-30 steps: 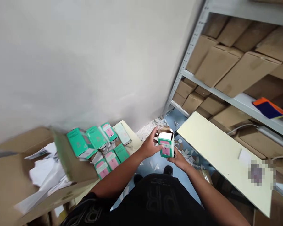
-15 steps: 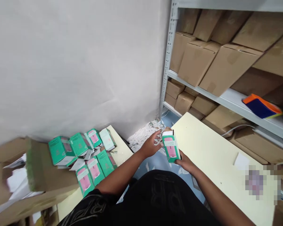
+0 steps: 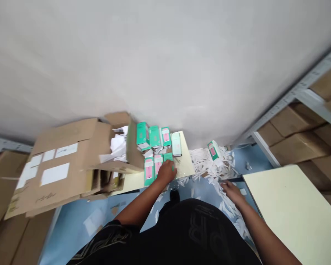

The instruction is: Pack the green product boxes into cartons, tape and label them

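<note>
Over the front row of green-and-pink boxes is my left hand (image 3: 167, 172), its fingers closed on the rightmost green box (image 3: 168, 157). Out over the littered floor, my right hand (image 3: 231, 192) is empty with its fingers apart. One green-and-pink box (image 3: 213, 151) is tilted above the pile of white paper strips (image 3: 205, 162), touched by neither hand. Beside my left hand stand two pink-fronted boxes (image 3: 149, 171). Behind them are more green boxes (image 3: 155, 137) and a pale box (image 3: 177, 144).
On the left, an open carton (image 3: 135, 147) holds crumpled white paper (image 3: 118, 145), beside a large labelled carton (image 3: 63, 165). A cream table (image 3: 292, 206) is at the right, with shelved cartons (image 3: 295, 121) behind it. Paper scraps lie on the blue floor.
The view has swung left. The box my right hand held has left it and is over the paper pile. My left hand has moved onto a green box in the front row.
</note>
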The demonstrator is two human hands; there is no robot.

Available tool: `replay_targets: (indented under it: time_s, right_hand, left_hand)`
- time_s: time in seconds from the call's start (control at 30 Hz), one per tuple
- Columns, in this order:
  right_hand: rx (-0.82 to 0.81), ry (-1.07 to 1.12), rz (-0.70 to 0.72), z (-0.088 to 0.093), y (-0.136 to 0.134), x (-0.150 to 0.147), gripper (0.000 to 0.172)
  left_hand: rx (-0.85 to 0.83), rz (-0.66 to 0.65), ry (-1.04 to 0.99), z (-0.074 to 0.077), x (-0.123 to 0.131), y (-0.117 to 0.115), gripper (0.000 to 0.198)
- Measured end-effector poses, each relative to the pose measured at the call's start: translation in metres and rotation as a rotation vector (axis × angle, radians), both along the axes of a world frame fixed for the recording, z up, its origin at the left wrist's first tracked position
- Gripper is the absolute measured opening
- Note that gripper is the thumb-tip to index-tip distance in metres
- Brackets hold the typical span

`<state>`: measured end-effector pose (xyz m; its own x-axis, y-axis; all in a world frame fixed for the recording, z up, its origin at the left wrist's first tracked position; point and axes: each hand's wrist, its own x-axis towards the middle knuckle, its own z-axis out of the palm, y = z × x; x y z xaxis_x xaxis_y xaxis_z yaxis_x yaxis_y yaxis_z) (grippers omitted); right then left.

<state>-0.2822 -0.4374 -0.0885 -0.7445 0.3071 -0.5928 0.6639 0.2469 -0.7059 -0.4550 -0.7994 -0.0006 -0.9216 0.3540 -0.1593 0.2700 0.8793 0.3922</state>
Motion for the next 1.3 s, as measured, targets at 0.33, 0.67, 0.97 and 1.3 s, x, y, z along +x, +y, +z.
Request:
replay_targets:
  time_s: [0.33, 0.67, 0.97, 1.3]
  right_hand:
    - [0.034, -0.003, 0.452, -0.012, -0.138, -0.052, 0.052]
    - [0.057, -0.021, 0.512, -0.012, -0.141, -0.036, 0.05]
    - [0.047, -0.074, 0.463, -0.017, -0.11, -0.003, 0.05]
    - [0.042, -0.098, 0.461, -0.012, -0.099, 0.015, 0.05]
  left_hand:
    - [-0.171, 0.123, -0.16, -0.037, 0.001, -0.097, 0.056]
    - [-0.183, 0.167, -0.147, -0.053, -0.001, -0.028, 0.1]
    - [-0.267, 0.164, -0.143, -0.063, -0.01, 0.009, 0.106]
    - [-0.2, 0.317, -0.285, -0.058, -0.017, 0.017, 0.111]
